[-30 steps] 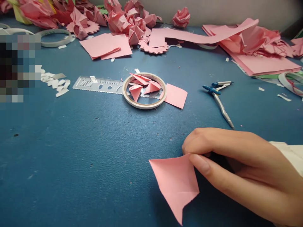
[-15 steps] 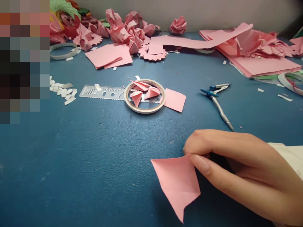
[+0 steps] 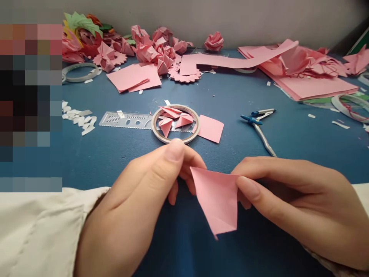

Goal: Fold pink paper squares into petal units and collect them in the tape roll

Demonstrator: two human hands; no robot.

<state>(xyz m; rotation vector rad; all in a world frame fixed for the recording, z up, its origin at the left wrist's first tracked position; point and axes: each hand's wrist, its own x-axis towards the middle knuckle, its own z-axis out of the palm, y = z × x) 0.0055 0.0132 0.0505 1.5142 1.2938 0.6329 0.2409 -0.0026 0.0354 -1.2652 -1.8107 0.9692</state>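
1. Clearly, the small pink paper [image 3: 217,200] is up off the table [image 3: 121,163], between the two hands near the front, its upper edge close to level and its lower end tapering to a bent tip.

2. The right hand [image 3: 300,207] has thumb and forefinger pressed together, pinching the paper by its upper right corner.

3. The left hand [image 3: 129,207] has its thumb raised apart from its fingers, which reach behind the upper left corner; whether they touch the paper I cannot tell.

4. Weight should hardly matter: a single thin sheet looks very light, so one corner pinch is probably enough to carry it.

5. Stiffness looks slight. The sheet bows between its corners and a faint crease crosses its lower part, so it would likely bend there first.

6. Its matt surface suggests little slip against bare skin; crumpling or tearing at a corner seems the likelier harm.

7. The best second hold would be the free upper left corner, taken flat between thumb and forefinger, with light, even tension.

8. Squeezing the middle or the narrow lower tip would probably leave unwanted creases.
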